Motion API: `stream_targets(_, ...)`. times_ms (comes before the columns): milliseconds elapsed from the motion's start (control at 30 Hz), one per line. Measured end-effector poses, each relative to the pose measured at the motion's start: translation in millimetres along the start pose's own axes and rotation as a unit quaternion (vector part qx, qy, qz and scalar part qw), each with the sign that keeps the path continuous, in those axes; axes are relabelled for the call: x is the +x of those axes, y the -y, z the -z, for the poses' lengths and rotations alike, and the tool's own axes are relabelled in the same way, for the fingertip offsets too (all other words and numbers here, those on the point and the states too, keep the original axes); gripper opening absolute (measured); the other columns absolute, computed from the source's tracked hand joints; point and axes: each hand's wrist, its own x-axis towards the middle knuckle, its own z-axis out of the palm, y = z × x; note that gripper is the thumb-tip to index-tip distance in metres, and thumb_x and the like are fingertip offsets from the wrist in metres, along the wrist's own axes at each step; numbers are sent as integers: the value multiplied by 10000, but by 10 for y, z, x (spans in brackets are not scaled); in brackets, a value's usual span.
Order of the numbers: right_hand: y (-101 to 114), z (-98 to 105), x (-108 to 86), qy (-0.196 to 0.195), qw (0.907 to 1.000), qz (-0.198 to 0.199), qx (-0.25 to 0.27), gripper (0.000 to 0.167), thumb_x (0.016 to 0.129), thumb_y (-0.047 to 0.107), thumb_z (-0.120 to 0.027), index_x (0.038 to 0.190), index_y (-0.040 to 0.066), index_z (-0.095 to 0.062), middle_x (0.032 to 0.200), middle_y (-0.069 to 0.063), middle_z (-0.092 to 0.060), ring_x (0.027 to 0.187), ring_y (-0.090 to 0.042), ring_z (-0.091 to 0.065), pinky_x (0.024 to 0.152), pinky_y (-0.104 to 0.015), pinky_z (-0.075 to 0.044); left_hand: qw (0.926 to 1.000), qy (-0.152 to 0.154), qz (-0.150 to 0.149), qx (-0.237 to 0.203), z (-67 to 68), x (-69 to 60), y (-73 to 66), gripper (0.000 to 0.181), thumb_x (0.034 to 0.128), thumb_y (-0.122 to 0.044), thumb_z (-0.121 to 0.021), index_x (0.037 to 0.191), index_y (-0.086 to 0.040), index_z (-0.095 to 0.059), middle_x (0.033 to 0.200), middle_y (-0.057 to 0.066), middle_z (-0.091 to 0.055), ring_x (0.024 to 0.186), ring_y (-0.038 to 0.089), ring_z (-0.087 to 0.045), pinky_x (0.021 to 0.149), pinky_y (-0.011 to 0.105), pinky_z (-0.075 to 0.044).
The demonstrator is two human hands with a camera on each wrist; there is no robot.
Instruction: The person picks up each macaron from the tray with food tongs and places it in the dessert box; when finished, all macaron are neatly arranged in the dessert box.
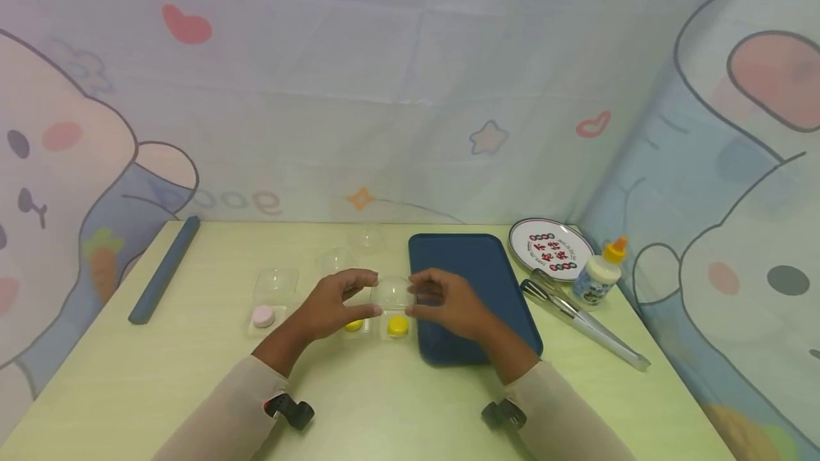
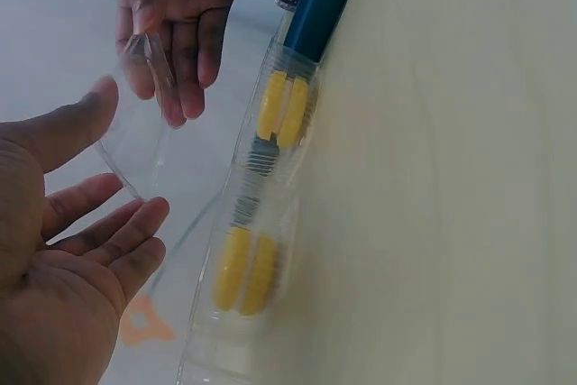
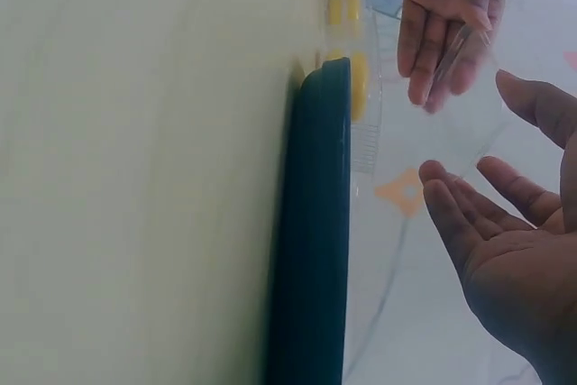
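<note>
The left hand point(image 1: 333, 302) and right hand point(image 1: 453, 303) hold a clear plastic lid point(image 1: 393, 292) by its opposite sides, thumbs toward the front. Directly below it a round yellow piece point(image 1: 398, 326) sits in a clear base beside the tray. A second yellow piece point(image 1: 354, 325) is partly hidden by the left fingers. In the left wrist view, the lid point(image 2: 135, 137) stands tilted between the left hand point(image 2: 72, 250) and right hand point(image 2: 185, 24). The right wrist view shows the right hand point(image 3: 523, 250) with thumb and fingers apart.
A pink piece point(image 1: 263, 316) sits in a clear box at left, its lid point(image 1: 275, 280) raised. Other clear lids stand behind. A blue tray point(image 1: 474, 290), plate point(image 1: 551, 249), tongs point(image 1: 592, 329) and glue bottle point(image 1: 598, 274) are at right; a blue-grey bar point(image 1: 164, 270) lies far left.
</note>
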Motion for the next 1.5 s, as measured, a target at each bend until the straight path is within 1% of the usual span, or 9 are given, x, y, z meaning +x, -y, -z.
stream_targets(133, -25, -12, -24, 3, 9994, -33, -353, 594, 931, 215, -891, 1453, 60, -653, 1488, -168, -677, 1416, -419, -639, 1191, -578, -523, 9999, 38, 140, -14, -40, -34, -37, 631, 947, -173, -870, 1483, 37, -613, 1577, 252, -592, 1518, 471, -534, 1259, 554, -435)
stream_targets(267, -52, -11, -42, 2, 9974, 119, -707, 600, 924, 190, -892, 1454, 36, -656, 1488, -172, -677, 1401, -432, -633, 1184, -599, -519, 9997, -58, 224, 33, -98, -56, -62, 698, 933, -176, -885, 1520, 40, -575, 1566, 243, -602, 1519, 485, -525, 1259, 589, -431)
stream_targets(567, -32, 1, -93, 61, 9959, 288, -855, 633, 904, 133, -899, 1461, -21, -642, 1511, -173, -669, 1452, -399, -595, 1198, -611, -500, 9967, -277, 4, 767, -207, -111, -72, 664, 898, -218, -919, 1465, -3, -651, 1547, 172, -638, 1485, 445, -563, 1205, 664, -469)
stream_targets(667, -45, -9, -107, 52, 9950, 269, -960, 627, 900, 144, -904, 1456, 0, -653, 1526, -165, -661, 1462, -400, -586, 1194, -618, -500, 9953, -274, -70, 925, -231, -121, -66, 638, 893, -203, -921, 1449, -19, -667, 1541, 174, -634, 1488, 439, -557, 1198, 660, -477)
stream_targets(800, -60, -22, -133, 78, 9927, 247, -1175, 616, 893, 169, -913, 1444, 42, -671, 1536, -155, -655, 1474, -402, -574, 1205, -630, -484, 9932, -262, 18, 1132, -265, -138, -69, 634, 882, -191, -927, 1443, -38, -675, 1562, 185, -601, 1536, 452, -490, 1215, 682, -448)
stream_targets(933, -80, -33, -145, 107, 9908, 271, -1323, 611, 888, 179, -916, 1440, 71, -679, 1540, -154, -650, 1486, -409, -559, 1217, -645, -464, 9920, -274, 18, 1236, -291, -149, -78, 640, 861, -167, -939, 1431, -34, -682, 1553, 185, -601, 1581, 464, -421, 1234, 704, -414)
stream_targets(1233, -141, -72, -136, 61, 9851, 269, -1697, 588, 891, 204, -924, 1420, 88, -694, 1509, -146, -658, 1454, -401, -570, 1213, -649, -456, 9900, -212, -40, 1393, -321, -134, -44, 627, 848, -179, -951, 1400, -20, -700, 1500, 155, -651, 1587, 460, -398, 1236, 702, -413)
stream_targets(1367, -154, -89, -133, 61, 9817, 256, -1885, 581, 898, 205, -921, 1423, 105, -692, 1506, -145, -650, 1446, -392, -570, 1202, -638, -467, 9886, -216, -190, 1480, -326, -113, -18, 625, 838, -174, -958, 1384, -2, -709, 1468, 172, -671, 1574, 477, -408, 1289, 761, -268)
stream_targets(1500, -170, -92, -135, 27, 9794, 330, -1994, 577, 896, 208, -923, 1418, 110, -697, 1498, -143, -654, 1434, -388, -575, 1194, -637, -473, 9868, -219, -334, 1569, -324, -106, 0, 616, 834, -179, -959, 1371, 1, -716, 1446, 182, -683, 1560, 498, -417, 1271, 842, -137)
